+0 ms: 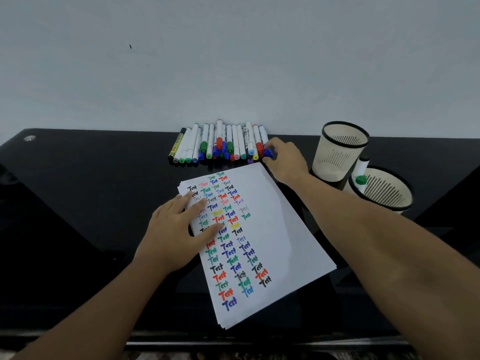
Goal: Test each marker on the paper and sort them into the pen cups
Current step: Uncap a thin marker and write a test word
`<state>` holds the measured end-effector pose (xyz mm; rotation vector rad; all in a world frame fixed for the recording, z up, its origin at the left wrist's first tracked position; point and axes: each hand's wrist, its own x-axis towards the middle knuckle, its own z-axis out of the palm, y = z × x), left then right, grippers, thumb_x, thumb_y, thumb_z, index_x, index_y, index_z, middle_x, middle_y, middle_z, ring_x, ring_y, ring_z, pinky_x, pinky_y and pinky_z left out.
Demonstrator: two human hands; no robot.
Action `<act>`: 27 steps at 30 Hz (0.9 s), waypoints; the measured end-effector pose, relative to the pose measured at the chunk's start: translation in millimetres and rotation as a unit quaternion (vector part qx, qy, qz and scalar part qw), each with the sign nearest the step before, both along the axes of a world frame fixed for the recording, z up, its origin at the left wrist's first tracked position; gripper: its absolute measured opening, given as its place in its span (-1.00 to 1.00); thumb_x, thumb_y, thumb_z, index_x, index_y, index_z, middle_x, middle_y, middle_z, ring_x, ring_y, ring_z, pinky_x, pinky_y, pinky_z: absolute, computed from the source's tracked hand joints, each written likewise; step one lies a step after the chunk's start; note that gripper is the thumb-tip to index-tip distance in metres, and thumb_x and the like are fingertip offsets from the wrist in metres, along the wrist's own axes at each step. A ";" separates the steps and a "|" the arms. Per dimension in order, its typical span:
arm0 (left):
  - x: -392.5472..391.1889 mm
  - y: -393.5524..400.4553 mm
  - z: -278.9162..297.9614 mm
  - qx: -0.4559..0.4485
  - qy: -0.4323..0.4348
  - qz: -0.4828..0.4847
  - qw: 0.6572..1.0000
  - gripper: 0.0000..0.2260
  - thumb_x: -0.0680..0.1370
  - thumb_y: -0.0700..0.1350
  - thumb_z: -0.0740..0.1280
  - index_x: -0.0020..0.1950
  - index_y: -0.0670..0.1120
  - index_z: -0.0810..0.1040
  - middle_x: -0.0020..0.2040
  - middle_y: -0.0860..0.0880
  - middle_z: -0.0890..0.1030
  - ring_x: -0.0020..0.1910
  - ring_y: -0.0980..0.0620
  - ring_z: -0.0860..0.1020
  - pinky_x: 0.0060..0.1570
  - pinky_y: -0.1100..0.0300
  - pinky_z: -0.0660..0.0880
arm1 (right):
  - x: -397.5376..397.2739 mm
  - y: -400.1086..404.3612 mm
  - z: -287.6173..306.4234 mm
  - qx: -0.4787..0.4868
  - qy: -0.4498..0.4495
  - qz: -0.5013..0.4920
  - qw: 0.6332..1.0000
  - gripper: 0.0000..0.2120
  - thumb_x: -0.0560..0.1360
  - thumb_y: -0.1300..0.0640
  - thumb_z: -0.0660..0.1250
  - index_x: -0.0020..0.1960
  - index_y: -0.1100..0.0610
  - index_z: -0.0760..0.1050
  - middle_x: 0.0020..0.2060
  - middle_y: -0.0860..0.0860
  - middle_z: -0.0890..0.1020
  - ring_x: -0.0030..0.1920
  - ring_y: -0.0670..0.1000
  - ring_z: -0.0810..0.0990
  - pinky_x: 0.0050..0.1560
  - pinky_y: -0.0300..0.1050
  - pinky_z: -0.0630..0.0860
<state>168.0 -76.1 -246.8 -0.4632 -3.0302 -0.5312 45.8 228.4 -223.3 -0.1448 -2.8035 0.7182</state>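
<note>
Left hand (173, 231): fingers flat, pressing the paper (262, 240) on the counter (78, 203).
Right hand (284, 159): fingers pinching a blue-capped marker (267, 152) at the row's right end.
Pen cups (340, 152): right of the paper.

The paper (259, 229) carries one word over and over — "Test" — handwritten in black, red, green, blue, yellow and purple. Print on the yellow marker (176, 147) is too small to read.

Dim, flat, cool light w/ no clear source; glossy black table (78, 203) shows faint reflections (no hard glare). Wide-angle bending at edges; slightly soft overall.
</note>
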 end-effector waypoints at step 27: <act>4.9 0.6 4.0 -0.011 -0.008 0.001 1.000 -0.19 0.45 0.60 -0.01 0.61 0.22 0.21 0.64 0.08 0.14 0.61 0.06 0.07 0.57 0.03 -0.03 | -5.0 -10.8 -5.7 0.040 0.045 -0.063 0.996 -0.71 0.69 -0.05 0.28 0.25 0.13 0.55 0.14 0.11 0.51 -0.03 0.05 0.56 -0.06 -0.03 0.58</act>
